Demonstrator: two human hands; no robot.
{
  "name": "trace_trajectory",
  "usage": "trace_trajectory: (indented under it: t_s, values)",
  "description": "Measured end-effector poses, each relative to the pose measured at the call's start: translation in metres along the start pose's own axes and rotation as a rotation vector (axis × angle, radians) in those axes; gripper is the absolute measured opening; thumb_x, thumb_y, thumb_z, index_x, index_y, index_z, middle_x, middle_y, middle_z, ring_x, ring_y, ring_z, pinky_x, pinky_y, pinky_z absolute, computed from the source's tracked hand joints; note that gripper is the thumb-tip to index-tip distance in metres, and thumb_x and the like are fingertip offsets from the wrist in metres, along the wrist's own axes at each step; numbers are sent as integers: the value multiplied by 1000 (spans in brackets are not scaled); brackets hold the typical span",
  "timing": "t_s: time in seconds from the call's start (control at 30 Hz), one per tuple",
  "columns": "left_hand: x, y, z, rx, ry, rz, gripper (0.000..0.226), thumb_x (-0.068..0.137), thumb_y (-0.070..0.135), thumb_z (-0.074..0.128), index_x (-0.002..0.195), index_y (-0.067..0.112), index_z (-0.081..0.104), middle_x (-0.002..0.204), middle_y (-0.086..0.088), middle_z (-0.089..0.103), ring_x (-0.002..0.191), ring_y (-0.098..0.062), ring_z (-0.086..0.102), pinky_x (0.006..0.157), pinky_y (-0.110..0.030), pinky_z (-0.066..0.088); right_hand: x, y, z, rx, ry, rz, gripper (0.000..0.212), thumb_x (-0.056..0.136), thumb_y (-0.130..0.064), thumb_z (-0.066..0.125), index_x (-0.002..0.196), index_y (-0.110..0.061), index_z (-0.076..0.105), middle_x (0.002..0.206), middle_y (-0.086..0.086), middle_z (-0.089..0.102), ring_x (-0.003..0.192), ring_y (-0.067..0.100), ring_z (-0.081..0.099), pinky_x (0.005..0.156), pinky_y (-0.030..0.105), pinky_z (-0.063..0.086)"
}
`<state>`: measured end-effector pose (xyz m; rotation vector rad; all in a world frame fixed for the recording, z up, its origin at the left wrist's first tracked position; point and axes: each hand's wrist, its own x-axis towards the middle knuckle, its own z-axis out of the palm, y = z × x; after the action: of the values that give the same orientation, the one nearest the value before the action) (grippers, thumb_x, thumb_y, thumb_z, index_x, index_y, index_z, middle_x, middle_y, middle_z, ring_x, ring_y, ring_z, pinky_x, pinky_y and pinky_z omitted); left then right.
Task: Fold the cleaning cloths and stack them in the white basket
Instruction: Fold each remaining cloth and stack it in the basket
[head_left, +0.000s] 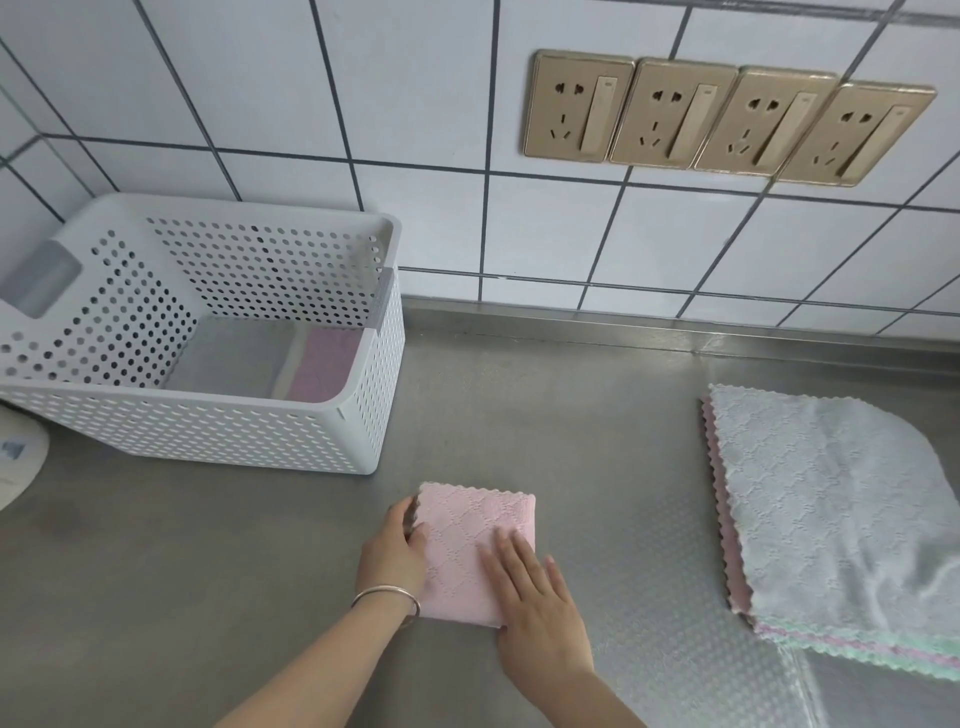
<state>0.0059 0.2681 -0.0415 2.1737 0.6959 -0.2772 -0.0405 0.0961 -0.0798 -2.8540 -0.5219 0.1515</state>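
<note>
A folded pink cloth (470, 530) lies on the steel counter near the front middle. My left hand (395, 551) grips its left edge, fingers curled around the scalloped border. My right hand (535, 597) lies flat on the cloth's right half with straight fingers. The white perforated basket (223, 436) stands at the back left, and folded cloths (311, 364), grey and purple, lie on its bottom. A pile of unfolded cloths (831, 509), pale grey on top with pink and green edges beneath, sits at the right.
The tiled wall with several gold sockets (727, 119) runs behind the counter (571, 415). A white round object (15, 462) shows at the left edge, beside the basket. A textured mat (649, 597) covers the counter's right part.
</note>
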Motion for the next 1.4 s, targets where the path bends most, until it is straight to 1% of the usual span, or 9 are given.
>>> trace_trajectory:
  t_s: [0.27,0.43,0.53,0.63,0.73,0.87,1.07,1.3,1.4]
  values:
    - [3,-11,3,78,21,66,37,91,17,52,127,23,49,109,-3,67,101,-29,60,84,-33,45,0,7,-19,20,-49,-79,79,59,-37,38,137,-26,39,157,-6,0,145,12,-1,106,35,20]
    - [-4,-16,-1,-53,259,208,45,85,5,58,129,9,48,119,-9,50,93,-23,59,81,-30,45,0,10,-34,156,77,-83,53,78,-41,49,128,-25,53,143,-6,43,129,10,39,102,32,35]
    - [-8,-21,3,39,389,389,40,83,9,52,123,7,52,123,-13,48,108,-27,52,93,-36,45,7,13,-38,117,104,19,56,85,-35,41,140,-26,36,144,0,43,132,12,32,103,31,28]
    - [-14,-19,12,356,259,648,49,74,23,39,121,16,53,128,-3,50,110,-19,46,95,-34,44,11,17,-32,32,31,18,72,84,-33,37,149,-27,8,154,1,24,142,16,16,108,32,17]
    - [-16,-15,28,580,43,809,52,79,33,39,125,16,56,136,1,50,124,-18,39,107,-36,22,18,14,-23,-16,-25,-2,52,95,-34,24,145,-21,23,157,-1,14,145,15,2,110,33,10]
    - [-2,-28,39,786,-24,797,60,87,45,34,136,11,43,144,-7,42,139,-24,22,105,-42,23,25,6,-13,-62,-100,24,58,99,-38,0,140,-12,31,154,3,20,145,17,-2,111,39,9]
    - [5,-40,31,760,-22,791,69,84,50,38,147,27,20,150,-12,31,140,-28,19,110,-39,16,25,8,-17,-80,-193,49,60,97,-44,4,144,-14,26,155,3,20,142,20,14,112,42,10]
    - [9,-37,32,746,-12,785,64,81,49,39,141,26,33,148,-9,30,139,-25,17,110,-37,15,36,14,-26,-26,-206,-9,55,96,-46,20,144,-19,28,151,-1,29,143,12,11,110,37,13]
    - [9,-36,23,601,44,767,51,76,38,41,125,28,47,136,-4,47,125,-20,39,101,-33,39,39,13,-46,232,-183,104,56,91,-33,45,144,-25,29,154,-11,19,138,6,23,109,28,26]
